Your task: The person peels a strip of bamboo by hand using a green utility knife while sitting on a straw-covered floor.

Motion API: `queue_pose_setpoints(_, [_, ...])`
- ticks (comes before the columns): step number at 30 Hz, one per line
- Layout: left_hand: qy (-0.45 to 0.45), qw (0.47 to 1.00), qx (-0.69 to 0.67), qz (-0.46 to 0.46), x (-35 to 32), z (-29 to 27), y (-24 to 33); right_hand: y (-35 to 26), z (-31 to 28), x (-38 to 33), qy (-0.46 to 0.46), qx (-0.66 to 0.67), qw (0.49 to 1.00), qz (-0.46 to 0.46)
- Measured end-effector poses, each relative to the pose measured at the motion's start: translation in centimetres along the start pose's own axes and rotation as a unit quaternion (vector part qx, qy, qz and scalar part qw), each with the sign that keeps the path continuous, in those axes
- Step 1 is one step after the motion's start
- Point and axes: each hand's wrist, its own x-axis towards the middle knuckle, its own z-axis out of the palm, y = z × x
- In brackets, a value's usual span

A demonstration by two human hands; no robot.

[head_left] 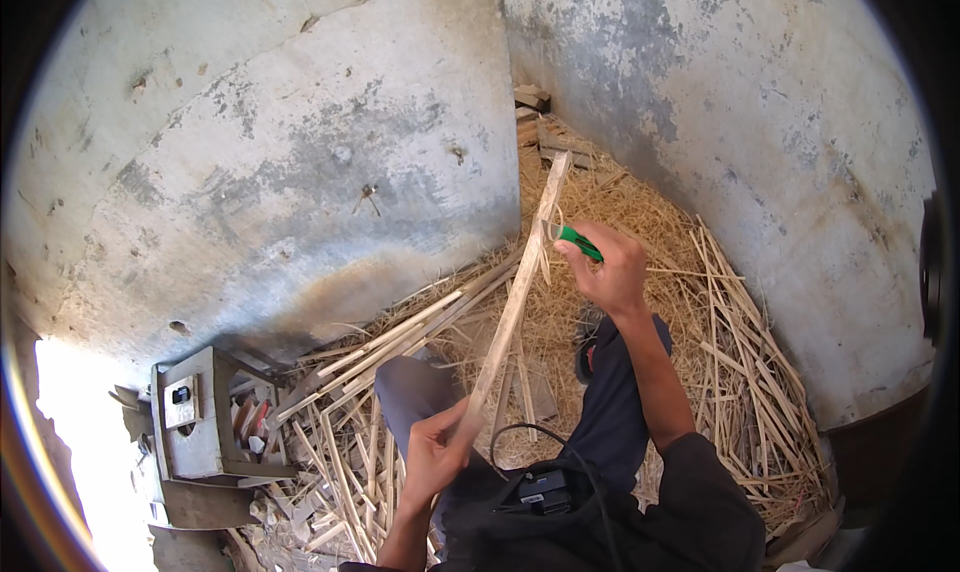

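My left hand (436, 452) is closed around the near end of a long, pale wooden strip (512, 307), which slants up and away from me past my knees. In my right hand (614, 272) is a knife with a green handle (580, 243), gripped between thumb and fingers. Its blade end meets the strip's right edge, toward the far end. A thin curled shaving (558, 215) stands up beside the blade, and a loose sliver hangs from the strip just below it.
Straw-like shavings (640, 232) cover the floor toward the wall corner. Long thin sticks (745, 372) are heaped on the right, with more sticks (400, 332) on the left. A worn wooden box frame (200, 452) stands at left. A black device (545, 494) with a cable rests on my lap.
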Motion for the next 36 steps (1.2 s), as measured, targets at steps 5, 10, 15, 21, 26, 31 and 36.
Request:
queue_pose_setpoints(5, [0.047,0.980,0.177,0.081,-2.3,0.2,-0.3,5.5,-1.6,0.6,0.037,-0.071,0.950,0.303])
queue_pose_setpoints(10, [0.142,0.932,0.288,0.166,-3.2,-2.1,-1.2,8.0,-4.9,0.3,0.046,-0.144,0.952,0.265])
queue_pose_setpoints(15, [0.190,0.960,0.203,0.027,-1.6,-1.9,1.0,3.1,-3.2,-1.7,-0.027,0.152,0.957,0.248])
queue_pose_setpoints(21, [0.190,0.945,0.223,0.144,-0.7,-1.1,-0.5,-1.9,-2.0,-2.7,-0.087,0.319,0.905,0.269])
queue_pose_setpoints(26, [0.169,0.932,0.254,0.195,-0.3,-0.3,-0.3,-5.0,-0.7,-3.6,-0.109,0.355,0.900,0.228])
queue_pose_setpoints(31, [0.168,0.923,0.276,0.208,0.2,0.7,0.8,-6.2,-0.7,-4.6,-0.142,0.345,0.912,0.172])
queue_pose_setpoints(36, [0.189,0.934,0.243,0.184,0.4,1.4,1.3,-6.5,-0.5,-6.0,-0.143,0.248,0.955,0.082])
